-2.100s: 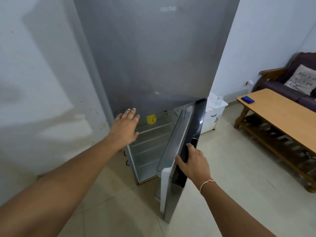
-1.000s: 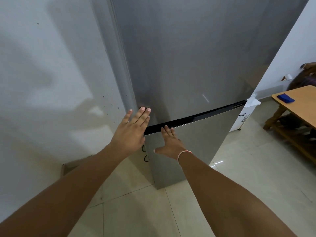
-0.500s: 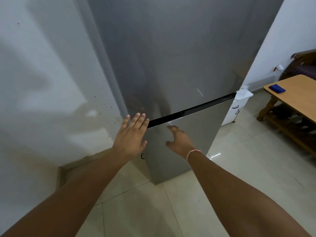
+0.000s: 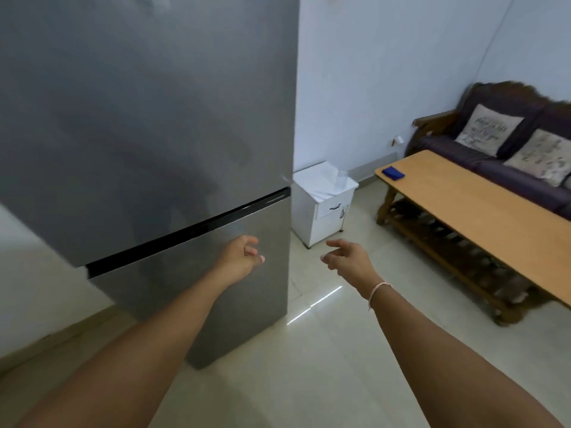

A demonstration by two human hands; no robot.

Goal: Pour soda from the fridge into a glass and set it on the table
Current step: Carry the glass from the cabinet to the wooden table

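Observation:
A tall grey fridge (image 4: 148,125) fills the left half of the view, with both doors closed and a black gap (image 4: 188,233) between the upper and lower door. My left hand (image 4: 241,259) hovers in front of the lower door with loosely curled fingers, holding nothing. My right hand (image 4: 347,259) hangs in the air to the right of the fridge, fingers relaxed and empty. A long wooden table (image 4: 482,208) stands at the right. No soda or glass is visible.
A small white cabinet (image 4: 324,202) stands beside the fridge against the wall. A blue object (image 4: 393,173) lies on the table's far end. A dark sofa (image 4: 494,149) with patterned cushions sits behind the table. Pale tiled floor (image 4: 309,366) lies between me and the fridge.
The lower fridge door has been pushed closed. Both hands have come off the fridge, and the view has swung to the right, bringing the table and sofa into sight.

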